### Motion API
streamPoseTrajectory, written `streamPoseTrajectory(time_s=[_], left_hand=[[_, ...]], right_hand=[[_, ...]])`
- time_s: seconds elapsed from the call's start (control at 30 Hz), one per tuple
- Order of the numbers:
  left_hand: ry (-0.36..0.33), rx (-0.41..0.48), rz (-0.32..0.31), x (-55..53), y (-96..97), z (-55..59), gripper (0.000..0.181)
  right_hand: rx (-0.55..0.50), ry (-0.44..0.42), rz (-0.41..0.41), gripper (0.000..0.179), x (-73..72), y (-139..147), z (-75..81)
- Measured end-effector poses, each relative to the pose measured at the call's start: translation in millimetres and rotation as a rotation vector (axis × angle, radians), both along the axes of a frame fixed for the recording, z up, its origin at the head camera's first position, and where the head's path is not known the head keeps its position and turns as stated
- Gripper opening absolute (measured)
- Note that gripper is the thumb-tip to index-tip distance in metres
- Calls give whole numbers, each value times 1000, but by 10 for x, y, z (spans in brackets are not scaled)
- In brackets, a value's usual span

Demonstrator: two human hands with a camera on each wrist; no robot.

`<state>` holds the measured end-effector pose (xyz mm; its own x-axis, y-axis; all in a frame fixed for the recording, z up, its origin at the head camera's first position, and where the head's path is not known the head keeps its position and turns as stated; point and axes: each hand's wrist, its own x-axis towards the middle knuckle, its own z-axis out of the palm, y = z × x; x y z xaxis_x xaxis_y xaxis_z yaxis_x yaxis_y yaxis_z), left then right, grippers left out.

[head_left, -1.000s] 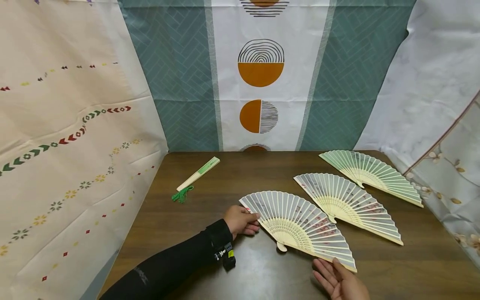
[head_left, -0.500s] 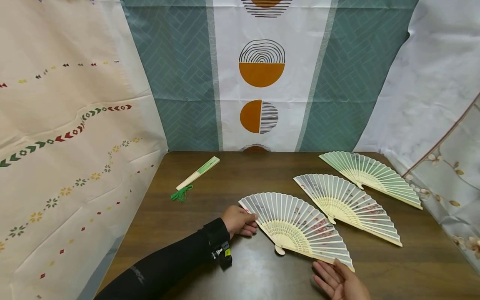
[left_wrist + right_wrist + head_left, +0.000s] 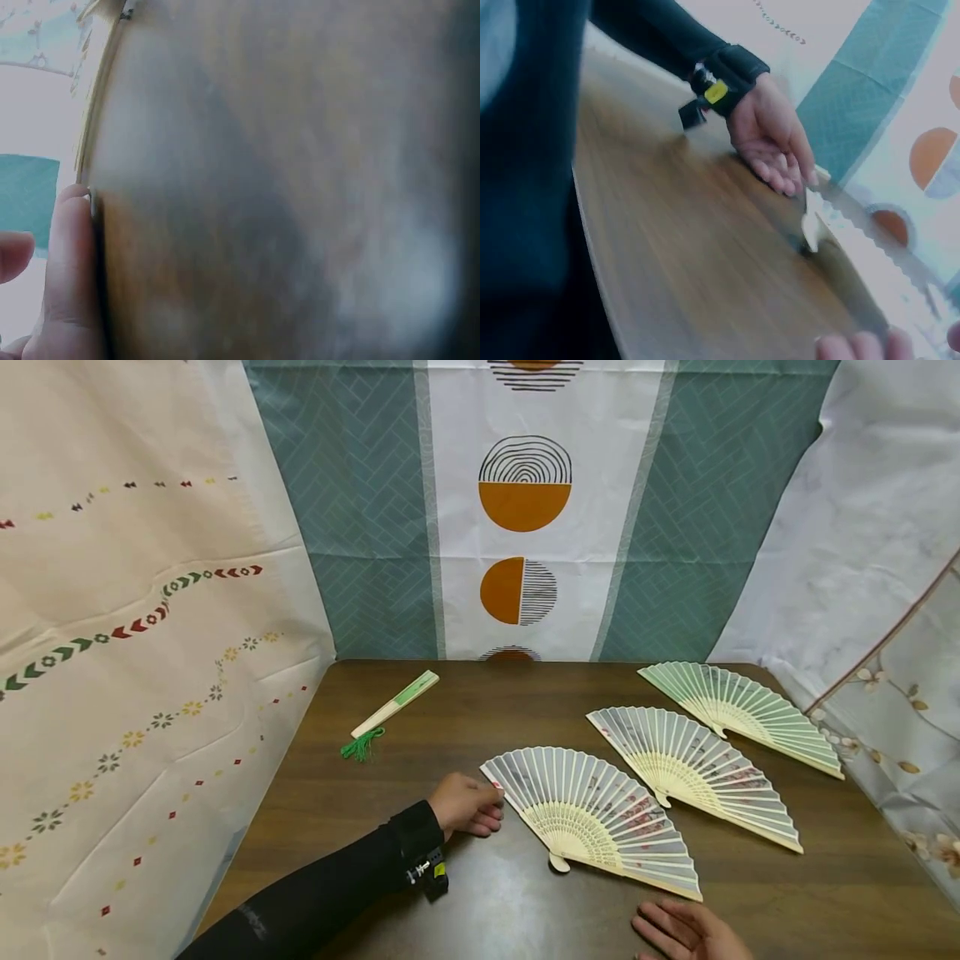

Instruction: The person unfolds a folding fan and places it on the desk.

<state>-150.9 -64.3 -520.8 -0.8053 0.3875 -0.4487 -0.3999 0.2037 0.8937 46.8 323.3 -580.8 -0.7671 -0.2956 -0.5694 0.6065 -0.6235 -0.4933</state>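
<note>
A spread folding fan (image 3: 592, 818) with pale ribs and a grey leaf with reddish flowers lies nearest the front. Beside its left edge is my left hand (image 3: 467, 806), fingers loosely bent. In the left wrist view the thumb (image 3: 13, 255) stands apart from the finger (image 3: 71, 247) near the fan's edge; contact is unclear. Below the fan's right end, my right hand (image 3: 693, 931) is turned palm up with loose fingers, holding nothing. Only its fingertips (image 3: 866, 346) show in the right wrist view.
A second grey flowered fan (image 3: 697, 777) lies spread behind, and a spread green fan (image 3: 742, 714) lies at the back right. A folded fan (image 3: 396, 703) with a green tassel (image 3: 363, 744) rests at the back left. Hanging cloths surround the wooden table (image 3: 495, 702).
My left hand has let go of the fan's left edge and drawn slightly left. My right hand has left the fan's right end and moved down. The fan has shifted slightly.
</note>
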Motion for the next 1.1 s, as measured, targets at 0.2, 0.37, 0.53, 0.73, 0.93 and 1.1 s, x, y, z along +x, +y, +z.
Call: streamPoseTrajectory(time_s=[0.2,0.37,0.53,0.73,0.93,1.1], left_hand=[[154,-17,74,-159,-184,77,27],[559,-165,176,-641,-339,94,28],[680,-317,286,-927,-335,340,39],[618,-436,292,-1385,-534,44,62],[606,-598,266,-1664,-745,-258,73],[573,-719,246,-1578,-734,-132,76]], right_hand=[[402,223,-97,32,-365,-398,453],[673,465,-186,20,-954,-1017,1051],[852,599,-97,31,-1680,-1384,1209],[1062,672,34,44,-2321,-1679,1001],[1290,707,174,56,-2657,-1861,806],[1278,710,273,62,-2802,-1957,766]])
